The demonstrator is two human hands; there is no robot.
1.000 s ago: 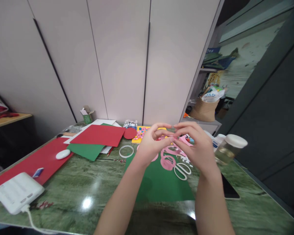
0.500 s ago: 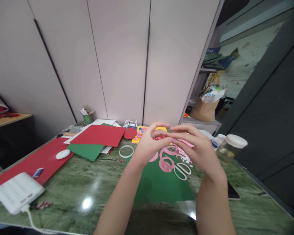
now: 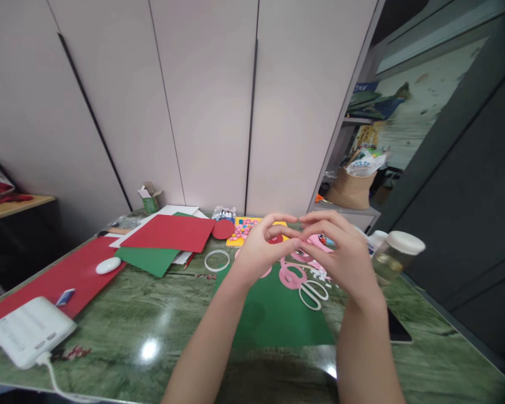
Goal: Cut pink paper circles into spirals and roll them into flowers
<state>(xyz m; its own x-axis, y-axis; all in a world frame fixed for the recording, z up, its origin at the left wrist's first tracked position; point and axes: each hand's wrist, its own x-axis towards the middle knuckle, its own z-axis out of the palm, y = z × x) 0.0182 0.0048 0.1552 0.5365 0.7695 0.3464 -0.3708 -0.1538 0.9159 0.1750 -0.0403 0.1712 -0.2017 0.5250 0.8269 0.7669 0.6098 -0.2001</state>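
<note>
Paper loops (image 3: 287, 280), apparently cut, pink, flat and rounded, are being seen in the head view just below the bare left hand (image 3: 256, 249) and the bare right hand (image 3: 343, 252); a rectangular dark green paper sheet (image 3: 281, 322) is being partly covered by them. Both hands are being held raised and curved, with fingertips touching or nearly touching; whether something small and thin is being pinched there cannot be told. Light, thin, limp material is being suggested by the look of the loops. Creasing or tearing is being judged likely under a hard pull, so a gentle pinch at the outer edge of a wide part is being favoured; little slipping is being expected.

A pair of white-handled scissors (image 3: 313, 295) is being shown beside the loops. Everything is being carried by a glossy green counter with marble-like veining (image 3: 185, 320), on which bright spots of light are being reflected. To the left, a flat stack of coloured paper, red on top (image 3: 168, 232), is being displayed; to the right, a clear jar with a white lid (image 3: 389, 261). The background is being filled by tall pale cabinet doors (image 3: 210, 112), and a tan woven basket (image 3: 350, 189) is being supported beside them.
</note>
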